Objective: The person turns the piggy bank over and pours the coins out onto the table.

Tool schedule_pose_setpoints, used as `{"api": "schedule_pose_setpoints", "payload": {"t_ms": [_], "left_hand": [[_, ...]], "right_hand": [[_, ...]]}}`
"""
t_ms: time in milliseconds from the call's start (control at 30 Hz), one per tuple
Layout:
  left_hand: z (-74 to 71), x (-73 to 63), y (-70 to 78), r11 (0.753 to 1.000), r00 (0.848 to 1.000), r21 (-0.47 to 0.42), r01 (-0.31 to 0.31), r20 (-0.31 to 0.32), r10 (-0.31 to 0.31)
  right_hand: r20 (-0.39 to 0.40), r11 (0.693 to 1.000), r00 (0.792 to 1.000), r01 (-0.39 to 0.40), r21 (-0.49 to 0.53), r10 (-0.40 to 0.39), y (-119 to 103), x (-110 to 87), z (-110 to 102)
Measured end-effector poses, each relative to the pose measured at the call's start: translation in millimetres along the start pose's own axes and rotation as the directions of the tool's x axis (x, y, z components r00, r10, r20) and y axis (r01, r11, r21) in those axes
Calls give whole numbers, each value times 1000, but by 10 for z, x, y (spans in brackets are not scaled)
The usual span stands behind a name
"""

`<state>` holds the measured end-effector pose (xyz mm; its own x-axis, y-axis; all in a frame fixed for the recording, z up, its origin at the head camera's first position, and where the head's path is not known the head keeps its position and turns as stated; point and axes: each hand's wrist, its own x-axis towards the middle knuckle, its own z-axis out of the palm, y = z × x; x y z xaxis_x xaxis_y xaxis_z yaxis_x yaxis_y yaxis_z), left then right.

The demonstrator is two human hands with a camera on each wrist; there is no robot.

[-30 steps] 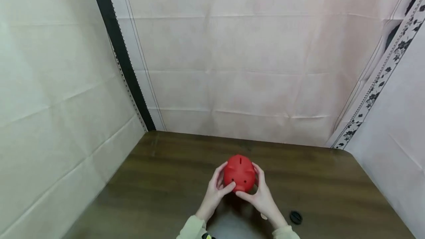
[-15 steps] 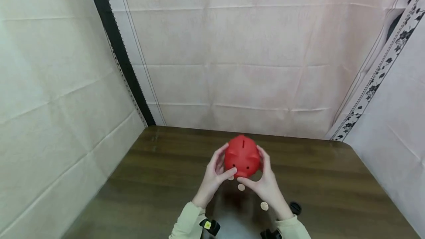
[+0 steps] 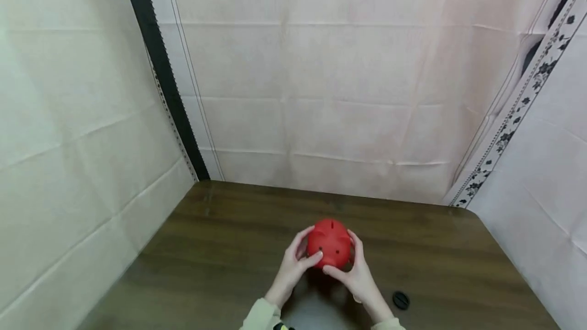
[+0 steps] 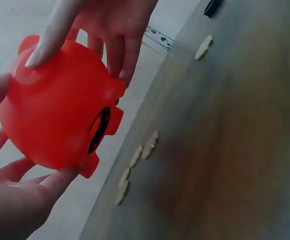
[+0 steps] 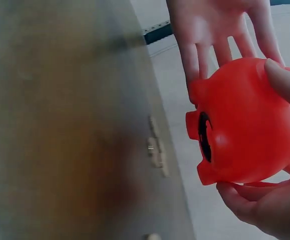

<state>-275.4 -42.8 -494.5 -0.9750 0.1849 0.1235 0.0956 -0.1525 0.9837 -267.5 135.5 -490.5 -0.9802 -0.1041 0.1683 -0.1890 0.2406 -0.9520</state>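
Observation:
A red piggy bank (image 3: 328, 243) is held above the table between both hands, its coin slot up and its snout toward me. My left hand (image 3: 290, 270) grips its left side, thumb by the snout. On its other side, my right hand (image 3: 359, 274) grips it the same way. Its underside shows a round hole (image 4: 99, 130) between stubby feet in the left wrist view. Several coins (image 4: 150, 145) lie on the table below; in the head view most are hidden by the bank and hands. A round black plug (image 3: 401, 300) lies right of my right wrist.
The brown wooden table (image 3: 220, 258) has its back edge against a pale cloth wall (image 3: 348, 116). More cloth hangs at the left and right sides. One coin (image 4: 204, 47) lies apart from the others, near the plug.
Both hands keep their grip on the piggy bank. It rose toward the camera half a second ago, and is now lower and nearer me again. The head view has shifted slightly.

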Motion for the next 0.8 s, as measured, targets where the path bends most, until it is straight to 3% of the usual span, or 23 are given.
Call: {"api": "schedule_pose_setpoints", "payload": {"t_ms": [67, 133, 200, 233, 267, 367, 400, 433, 467, 533, 567, 600, 633, 700, 800], "left_hand": [[-16, 5, -6, 1000, 1000, -3, -9, 0, 9], [-16, -2, 85, 998, 998, -7, -57, 2, 57], [5, -53, 243, 987, 987, -19, -158, 17, 158], [20, -86, 336, 970, 970, -27, -240, 35, 241], [34, -119, 429, 940, 938, -33, -340, 58, 341], [72, -212, 654, 813, 804, -67, -579, 116, 583], [77, -224, 679, 792, 783, -67, -607, 124, 610], [81, -223, 689, 804, 796, -59, -592, 113, 594], [82, -199, 661, 836, 831, -37, -548, 88, 549], [86, -123, 541, 930, 929, -10, -368, 28, 368], [87, -74, 441, 967, 967, -8, -254, 0, 254], [91, -30, 330, 989, 989, -16, -148, -24, 148], [98, 11, 222, 997, 996, -21, -75, -41, 74], [111, 72, 49, 1000, 999, -27, -10, -42, 9], [128, 116, -69, 999, 1000, -46, -16, -19, 16]], "right_hand": [[2, 1000, 1000, 19, 0, -19, -16, -4, 3], [-11, 995, 996, 92, -40, -92, -126, -6, -16], [-28, 973, 976, 213, -87, -216, -284, -55, -51], [-34, 947, 952, 299, -118, -305, -378, -91, -76], [-42, 906, 912, 398, -145, -408, -471, -126, -104], [-42, 752, 762, 627, -204, -647, -659, -195, -167], [-34, 724, 736, 655, -217, -677, -670, -187, -174], [-28, 727, 741, 650, -222, -671, -641, -155, -169], [-23, 763, 778, 609, -215, -627, -606, -114, -155], [-1, 869, 889, 447, -215, -457, -461, 0, -107], [10, 909, 934, 349, -229, -357, -371, 52, -83], [18, 935, 965, 258, -243, -261, -282, 93, -64], [26, 944, 979, 201, -262, -201, -198, 121, -52], [39, 946, 990, 138, -293, -132, -111, 146, -58], [53, 941, 988, 154, -301, -145, -78, 159, -117]]}}
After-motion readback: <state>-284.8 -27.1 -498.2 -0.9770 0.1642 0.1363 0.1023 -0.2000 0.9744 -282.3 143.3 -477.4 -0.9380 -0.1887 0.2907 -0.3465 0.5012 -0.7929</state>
